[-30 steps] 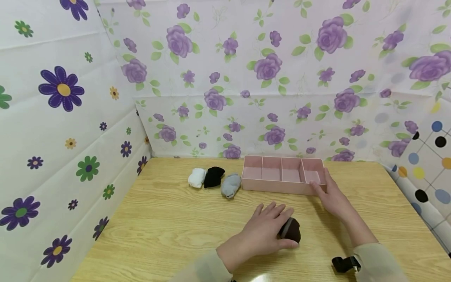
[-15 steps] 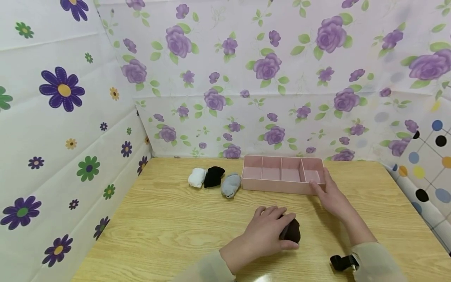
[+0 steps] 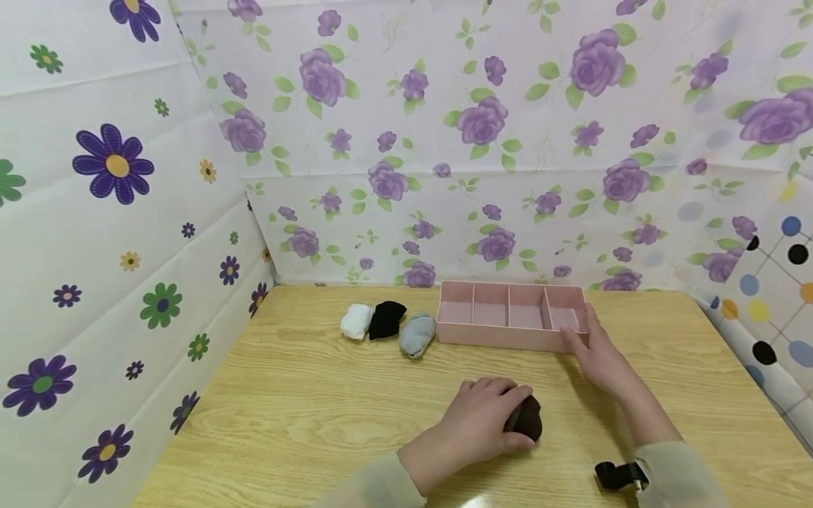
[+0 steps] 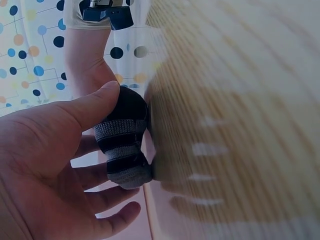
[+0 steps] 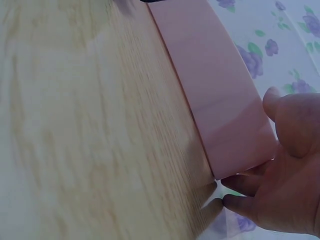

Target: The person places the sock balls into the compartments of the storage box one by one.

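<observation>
A person's left hand grips a dark sock bundle on the wood-grain worktop, thumb on its near side and fingers bent round the far side; the bundle lies at 6 o'clock from a pink four-compartment box. The right hand, between 1 and 2 o'clock from the bundle, holds the box's 3 o'clock end, thumb at the front rim. The knit, banded in grey, looks light, soft and springy, unlikely to slip or break, and is probably best taken across its plump middle, firmly enough to stop the roll loosening. A white bundle, black bundle and grey bundle lie at about 10 o'clock, the grey nearest the box. A second earlier, the left fingers reached straighter past the sock, its grey band plain from above; they have since drawn in, while the box, right hand and other bundles have stayed put.
</observation>
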The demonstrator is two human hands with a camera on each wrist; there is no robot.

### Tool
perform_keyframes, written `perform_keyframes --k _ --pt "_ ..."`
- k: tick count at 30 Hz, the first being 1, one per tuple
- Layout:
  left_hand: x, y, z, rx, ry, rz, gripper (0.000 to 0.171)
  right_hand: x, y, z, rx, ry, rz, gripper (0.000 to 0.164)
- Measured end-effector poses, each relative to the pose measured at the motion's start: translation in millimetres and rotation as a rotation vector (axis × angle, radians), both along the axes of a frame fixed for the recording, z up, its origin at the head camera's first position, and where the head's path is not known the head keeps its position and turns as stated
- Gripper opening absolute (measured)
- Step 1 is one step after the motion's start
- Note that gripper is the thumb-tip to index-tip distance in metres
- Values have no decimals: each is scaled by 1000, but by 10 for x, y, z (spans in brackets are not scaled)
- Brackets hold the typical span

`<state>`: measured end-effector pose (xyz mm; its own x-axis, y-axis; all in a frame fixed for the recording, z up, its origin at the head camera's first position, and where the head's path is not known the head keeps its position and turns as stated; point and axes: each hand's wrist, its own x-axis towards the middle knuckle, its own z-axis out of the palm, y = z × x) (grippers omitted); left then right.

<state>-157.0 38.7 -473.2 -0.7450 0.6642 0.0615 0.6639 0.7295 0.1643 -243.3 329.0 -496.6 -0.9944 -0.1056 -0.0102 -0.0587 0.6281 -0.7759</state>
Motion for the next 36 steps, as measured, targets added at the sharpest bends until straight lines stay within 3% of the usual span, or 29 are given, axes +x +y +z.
perform_keyframes --k 5,25,36 --pt "5 -13 -6 18 -50 2 73 20 11 -5 1 3 4 94" --pt "-71 -3 -30 87 -97 -2 71 1 -7 -5 0 16 -1 89" --pt "-178 -121 109 187 -74 34 75 -14 -48 14 -25 25 -8 81"
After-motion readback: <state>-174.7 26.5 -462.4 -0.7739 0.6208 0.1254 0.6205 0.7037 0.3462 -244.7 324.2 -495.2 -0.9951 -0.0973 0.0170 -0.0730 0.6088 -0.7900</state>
